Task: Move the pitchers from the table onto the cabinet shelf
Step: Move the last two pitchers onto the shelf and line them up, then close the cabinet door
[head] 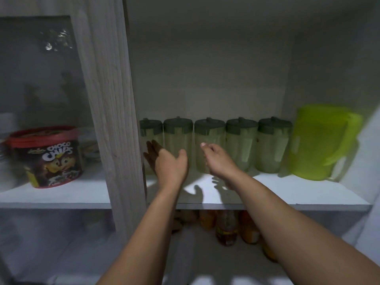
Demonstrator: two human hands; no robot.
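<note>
While pitchers (209, 145) line the shelf (287, 194), both hands (171, 164) hover empty.

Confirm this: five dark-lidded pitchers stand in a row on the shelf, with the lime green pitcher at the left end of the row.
Not quite. The head view shows the five dark-lidded pitchers in a row on the shelf, but the lime green pitcher stands at the right end of the row, not the left.

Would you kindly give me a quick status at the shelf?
Left hand open, right hand loosely curled, both empty. Five lidded pitchers lined up on shelf. Nothing blocking.
</note>
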